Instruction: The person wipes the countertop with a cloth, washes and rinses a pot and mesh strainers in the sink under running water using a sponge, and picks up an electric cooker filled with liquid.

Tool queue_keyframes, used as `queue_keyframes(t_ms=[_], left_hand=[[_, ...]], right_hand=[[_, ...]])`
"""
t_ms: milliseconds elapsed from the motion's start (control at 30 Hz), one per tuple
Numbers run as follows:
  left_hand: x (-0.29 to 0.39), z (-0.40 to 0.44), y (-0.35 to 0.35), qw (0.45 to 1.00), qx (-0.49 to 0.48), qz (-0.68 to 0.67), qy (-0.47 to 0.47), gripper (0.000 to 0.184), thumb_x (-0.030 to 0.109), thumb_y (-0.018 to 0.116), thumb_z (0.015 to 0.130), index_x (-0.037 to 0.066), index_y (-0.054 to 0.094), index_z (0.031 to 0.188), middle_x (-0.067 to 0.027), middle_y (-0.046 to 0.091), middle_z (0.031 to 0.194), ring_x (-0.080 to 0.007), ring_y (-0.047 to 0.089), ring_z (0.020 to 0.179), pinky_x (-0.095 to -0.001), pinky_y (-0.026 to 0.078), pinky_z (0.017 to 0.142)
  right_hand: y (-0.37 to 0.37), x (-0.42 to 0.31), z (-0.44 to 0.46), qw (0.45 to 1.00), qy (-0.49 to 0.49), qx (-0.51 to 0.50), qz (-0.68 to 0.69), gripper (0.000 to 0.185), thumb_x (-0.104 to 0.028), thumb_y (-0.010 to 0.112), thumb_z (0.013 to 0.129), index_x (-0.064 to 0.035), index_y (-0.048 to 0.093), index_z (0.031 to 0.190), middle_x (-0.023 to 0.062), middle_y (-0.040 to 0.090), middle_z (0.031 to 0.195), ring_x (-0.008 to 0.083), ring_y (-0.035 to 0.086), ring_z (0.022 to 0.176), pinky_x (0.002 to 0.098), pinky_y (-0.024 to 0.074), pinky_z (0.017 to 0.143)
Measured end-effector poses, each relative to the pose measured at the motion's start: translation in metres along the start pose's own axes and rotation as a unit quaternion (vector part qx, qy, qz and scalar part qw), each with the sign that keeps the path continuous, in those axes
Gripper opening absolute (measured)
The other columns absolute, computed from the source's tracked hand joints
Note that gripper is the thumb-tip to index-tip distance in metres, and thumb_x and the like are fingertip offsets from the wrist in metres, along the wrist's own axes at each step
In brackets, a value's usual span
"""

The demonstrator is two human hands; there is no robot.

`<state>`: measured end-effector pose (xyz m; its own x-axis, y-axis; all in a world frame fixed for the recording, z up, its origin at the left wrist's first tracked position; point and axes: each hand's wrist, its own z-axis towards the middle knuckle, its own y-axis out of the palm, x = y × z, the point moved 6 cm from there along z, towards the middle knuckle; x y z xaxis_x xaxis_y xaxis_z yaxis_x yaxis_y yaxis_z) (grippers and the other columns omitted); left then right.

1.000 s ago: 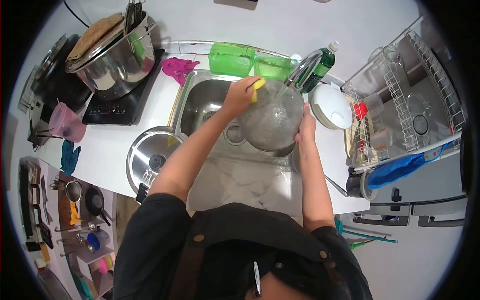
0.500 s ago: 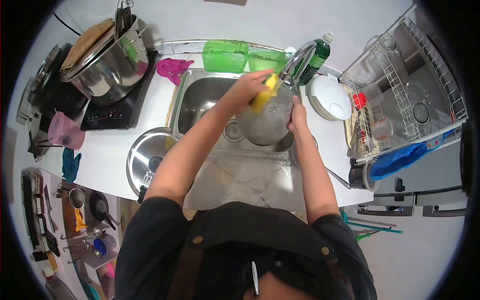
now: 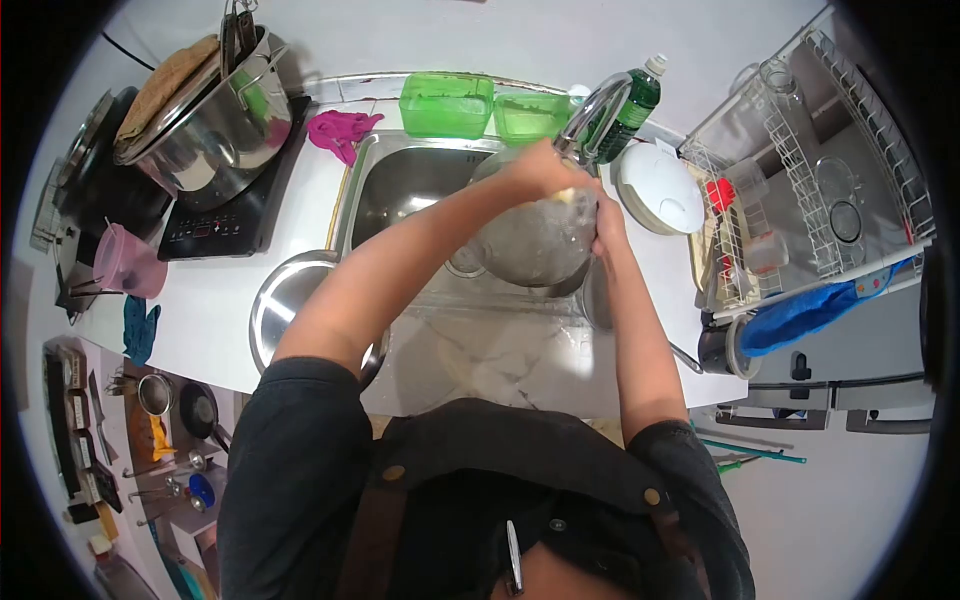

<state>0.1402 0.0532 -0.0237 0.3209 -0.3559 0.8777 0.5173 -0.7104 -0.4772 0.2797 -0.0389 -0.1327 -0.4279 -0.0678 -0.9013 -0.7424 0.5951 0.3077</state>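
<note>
Over the sink (image 3: pixel 385 215), a round, grey metal bowl (image 3: pixel 530 250) is tilted towards me, with wet or soapy spots on its surface. My right hand (image 3: pixel 608 226) grips its right rim. My left hand (image 3: pixel 553 172) is closed and presses a yellow sponge (image 3: pixel 567 195) against the upper right part of the bowl. Most of the sponge is hidden under the fingers. The faucet (image 3: pixel 597 110) arches just behind my left hand.
Green plastic containers (image 3: pixel 447 105) and a green bottle (image 3: pixel 632 110) line the back edge. A lid (image 3: pixel 290 310) lies left of the sink, below an induction cooker (image 3: pixel 215 230) with a large pot (image 3: pixel 215 130). White dishes (image 3: pixel 660 190) and a wire rack (image 3: pixel 800 150) stand right.
My left hand has moved right and slightly down with the sponge, across the bowl towards my right hand. My right hand still holds the rim, a little lower.
</note>
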Motion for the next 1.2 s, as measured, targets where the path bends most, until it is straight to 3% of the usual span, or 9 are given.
queue_keyframes(t_ms=[133, 333, 467, 567, 667, 700, 867, 1067, 1200], left_hand=[[0.000, -0.015, -0.051, 0.995, 0.090, 0.035, -0.011, 0.037, 0.033, 0.064, 0.077, 0.007, 0.063, 0.103, -0.0162, 0.063, 0.100, -0.0236, 0.061, 0.087, -0.0338, 0.047, 0.075], [-0.041, -0.027, -0.039, 0.927, 0.250, 0.091, 0.266, 0.029, 0.014, 0.050, 0.087, 0.001, 0.058, 0.111, -0.0195, 0.060, 0.107, -0.0312, 0.058, 0.096, -0.0359, 0.044, 0.086], [-0.106, -0.056, -0.026, 0.950, 0.302, 0.029, 0.069, 0.028, 0.011, 0.044, 0.085, 0.001, 0.062, 0.105, -0.0219, 0.061, 0.104, -0.0384, 0.058, 0.098, -0.0421, 0.045, 0.086], [-0.164, -0.066, -0.003, 0.984, 0.084, 0.113, -0.112, 0.030, 0.016, 0.050, 0.085, 0.002, 0.060, 0.109, -0.0232, 0.061, 0.105, -0.0386, 0.058, 0.100, -0.0427, 0.045, 0.086], [-0.148, -0.077, -0.034, 0.979, 0.132, 0.057, -0.145, 0.036, 0.020, 0.058, 0.082, 0.002, 0.056, 0.113, -0.0239, 0.061, 0.105, -0.0390, 0.057, 0.101, -0.0427, 0.046, 0.084], [-0.114, -0.083, -0.054, 0.957, 0.281, 0.072, -0.017, 0.039, 0.018, 0.062, 0.080, 0.002, 0.053, 0.115, -0.0231, 0.062, 0.104, -0.0391, 0.059, 0.098, -0.0426, 0.047, 0.083], [-0.003, -0.069, -0.059, 0.900, 0.285, 0.091, 0.318, 0.026, 0.010, 0.065, 0.076, 0.008, 0.064, 0.102, -0.0133, 0.065, 0.097, -0.0296, 0.058, 0.099, -0.0365, 0.047, 0.082], [0.022, -0.065, -0.009, 0.937, -0.089, 0.093, 0.325, 0.027, 0.002, 0.065, 0.065, 0.011, 0.070, 0.090, -0.0092, 0.066, 0.097, -0.0280, 0.058, 0.094, -0.0360, 0.046, 0.085], [0.020, -0.047, -0.023, 0.932, 0.067, 0.114, 0.338, 0.026, 0.001, 0.066, 0.064, 0.010, 0.070, 0.088, -0.0074, 0.066, 0.097, -0.0276, 0.058, 0.092, -0.0351, 0.045, 0.085]], right_hand=[[-0.013, -0.001, -0.005, 0.999, 0.000, 0.040, -0.011, 0.048, -0.039, 0.046, 0.094, 0.0028, 0.054, 0.116, 0.0135, 0.060, 0.112, 0.0236, 0.057, 0.102, 0.0357, 0.0439, 0.089], [-0.001, 0.001, -0.016, 0.994, 0.015, 0.049, 0.098, 0.050, -0.040, 0.045, 0.095, 0.0012, 0.051, 0.121, 0.0140, 0.056, 0.120, 0.0270, 0.054, 0.108, 0.0411, 0.0417, 0.095], [-0.010, 0.010, -0.016, 0.991, 0.021, 0.074, 0.109, 0.053, -0.042, 0.042, 0.095, 0.0021, 0.047, 0.125, 0.0157, 0.052, 0.126, 0.0302, 0.050, 0.114, 0.0454, 0.0386, 0.098], [-0.018, 0.017, -0.012, 0.987, 0.009, 0.092, 0.134, 0.054, -0.042, 0.039, 0.096, 0.0007, 0.045, 0.127, 0.0161, 0.050, 0.129, 0.0320, 0.048, 0.117, 0.0476, 0.0370, 0.100], [-0.025, 0.014, -0.002, 0.987, -0.004, 0.077, 0.143, 0.051, -0.040, 0.042, 0.096, 0.0027, 0.050, 0.121, 0.0162, 0.055, 0.120, 0.0294, 0.054, 0.107, 0.0422, 0.0425, 0.092], [-0.027, 0.014, 0.001, 0.988, -0.005, 0.072, 0.140, 0.049, -0.039, 0.043, 0.096, 0.0036, 0.052, 0.118, 0.0163, 0.058, 0.115, 0.0281, 0.057, 0.101, 0.0395, 0.0453, 0.088], [0.001, 0.008, 0.008, 0.991, -0.033, 0.124, -0.031, 0.050, -0.039, 0.047, 0.094, 0.0081, 0.059, 0.105, 0.0174, 0.062, 0.095, 0.0225, 0.058, 0.086, 0.0346, 0.0459, 0.071], [0.020, -0.020, -0.008, 0.968, -0.082, 0.154, -0.180, 0.048, -0.039, 0.051, 0.092, 0.0077, 0.059, 0.103, 0.0169, 0.063, 0.093, 0.0229, 0.057, 0.081, 0.0351, 0.0439, 0.073], [0.024, -0.002, 0.018, 0.983, -0.055, 0.085, -0.152, 0.047, -0.038, 0.050, 0.092, 0.0072, 0.060, 0.101, 0.0171, 0.063, 0.092, 0.0244, 0.058, 0.082, 0.0371, 0.0441, 0.074]])
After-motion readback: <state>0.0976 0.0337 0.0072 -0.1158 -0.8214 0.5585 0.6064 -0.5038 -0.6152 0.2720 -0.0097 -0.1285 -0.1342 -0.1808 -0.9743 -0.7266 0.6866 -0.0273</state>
